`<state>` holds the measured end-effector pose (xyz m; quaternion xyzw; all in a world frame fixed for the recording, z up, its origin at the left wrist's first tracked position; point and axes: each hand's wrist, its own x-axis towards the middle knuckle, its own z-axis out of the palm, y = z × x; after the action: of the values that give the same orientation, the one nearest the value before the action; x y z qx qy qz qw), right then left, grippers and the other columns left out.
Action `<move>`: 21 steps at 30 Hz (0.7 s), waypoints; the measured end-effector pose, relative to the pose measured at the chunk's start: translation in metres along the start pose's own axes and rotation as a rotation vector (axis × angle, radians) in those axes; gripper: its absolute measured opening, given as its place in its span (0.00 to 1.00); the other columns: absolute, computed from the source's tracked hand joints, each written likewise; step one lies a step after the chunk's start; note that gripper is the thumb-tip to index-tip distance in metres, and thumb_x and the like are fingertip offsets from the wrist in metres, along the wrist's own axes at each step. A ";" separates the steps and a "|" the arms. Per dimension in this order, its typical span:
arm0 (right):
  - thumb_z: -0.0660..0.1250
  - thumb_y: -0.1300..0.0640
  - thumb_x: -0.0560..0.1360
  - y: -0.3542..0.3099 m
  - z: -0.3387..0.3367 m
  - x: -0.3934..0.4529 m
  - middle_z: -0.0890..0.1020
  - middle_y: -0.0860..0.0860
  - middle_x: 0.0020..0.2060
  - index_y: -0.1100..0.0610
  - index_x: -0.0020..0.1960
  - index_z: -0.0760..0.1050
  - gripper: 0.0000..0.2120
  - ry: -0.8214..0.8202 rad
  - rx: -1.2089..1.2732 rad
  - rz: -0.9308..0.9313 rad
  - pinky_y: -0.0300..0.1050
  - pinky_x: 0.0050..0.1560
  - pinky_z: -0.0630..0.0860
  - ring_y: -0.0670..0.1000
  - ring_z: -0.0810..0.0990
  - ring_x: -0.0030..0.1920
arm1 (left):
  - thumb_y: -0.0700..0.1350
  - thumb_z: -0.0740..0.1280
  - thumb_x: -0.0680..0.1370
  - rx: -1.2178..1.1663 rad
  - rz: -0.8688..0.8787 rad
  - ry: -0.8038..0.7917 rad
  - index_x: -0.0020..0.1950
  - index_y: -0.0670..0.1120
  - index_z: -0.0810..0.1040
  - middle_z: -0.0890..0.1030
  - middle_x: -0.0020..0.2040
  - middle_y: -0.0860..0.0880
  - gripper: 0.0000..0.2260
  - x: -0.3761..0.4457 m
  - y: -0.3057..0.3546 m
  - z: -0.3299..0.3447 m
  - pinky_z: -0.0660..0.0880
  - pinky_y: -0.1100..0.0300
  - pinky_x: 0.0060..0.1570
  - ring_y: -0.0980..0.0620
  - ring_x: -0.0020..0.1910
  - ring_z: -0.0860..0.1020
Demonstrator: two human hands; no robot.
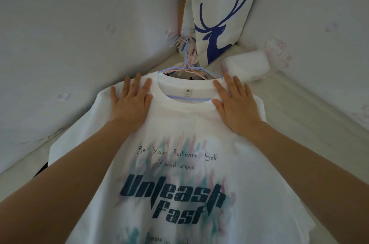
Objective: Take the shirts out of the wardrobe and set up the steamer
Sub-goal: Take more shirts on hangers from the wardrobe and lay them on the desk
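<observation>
Hands, L [130, 102] & R [235, 104], flat on shirt [179, 173] shoulders nr collar.

hangers [187, 68] behind shirt [179, 163], paper bag [217, 16] behind hangers

Looked like a home bedroom corner: pale floral-patterned walls [69, 34], a white-and-blue paper coffee bag [217, 14], pastel wire clothes hangers [187, 68], a white printed T-shirt [179, 163] laid flat.

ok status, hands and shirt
Left hand and right hand open, flat on white shirt shoulders. Shirt on hanger. Paper bag behind.
</observation>
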<state>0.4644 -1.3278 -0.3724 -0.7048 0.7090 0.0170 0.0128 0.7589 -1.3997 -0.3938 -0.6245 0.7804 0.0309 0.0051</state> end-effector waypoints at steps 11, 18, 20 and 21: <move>0.52 0.55 0.81 -0.009 -0.029 -0.059 0.50 0.53 0.78 0.56 0.78 0.48 0.28 -0.189 0.058 0.003 0.55 0.76 0.45 0.56 0.45 0.78 | 0.52 0.54 0.82 -0.141 -0.055 -0.154 0.77 0.48 0.57 0.59 0.78 0.47 0.24 -0.044 0.020 -0.040 0.60 0.45 0.70 0.44 0.75 0.59; 0.52 0.58 0.81 -0.030 -0.068 -0.128 0.58 0.55 0.76 0.58 0.76 0.56 0.23 -0.213 0.119 0.003 0.55 0.76 0.50 0.57 0.48 0.78 | 0.50 0.55 0.81 -0.271 0.018 -0.097 0.69 0.50 0.69 0.79 0.60 0.45 0.17 -0.102 0.063 -0.079 0.75 0.48 0.56 0.43 0.57 0.77; 0.53 0.58 0.81 -0.037 -0.076 -0.150 0.59 0.55 0.76 0.58 0.75 0.57 0.23 -0.207 0.135 0.017 0.55 0.75 0.51 0.57 0.49 0.77 | 0.49 0.56 0.80 -0.278 0.028 -0.034 0.66 0.49 0.71 0.81 0.55 0.44 0.16 -0.126 0.074 -0.086 0.77 0.49 0.50 0.42 0.51 0.79; 0.53 0.58 0.81 -0.040 -0.079 -0.161 0.60 0.55 0.76 0.58 0.75 0.57 0.23 -0.200 0.142 0.026 0.55 0.75 0.52 0.57 0.50 0.77 | 0.49 0.56 0.81 -0.273 0.052 -0.012 0.66 0.49 0.72 0.81 0.53 0.44 0.15 -0.140 0.079 -0.088 0.77 0.49 0.49 0.42 0.49 0.79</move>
<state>0.5063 -1.1705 -0.2869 -0.6878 0.7127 0.0371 0.1328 0.7156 -1.2511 -0.2957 -0.5987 0.7849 0.1404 -0.0761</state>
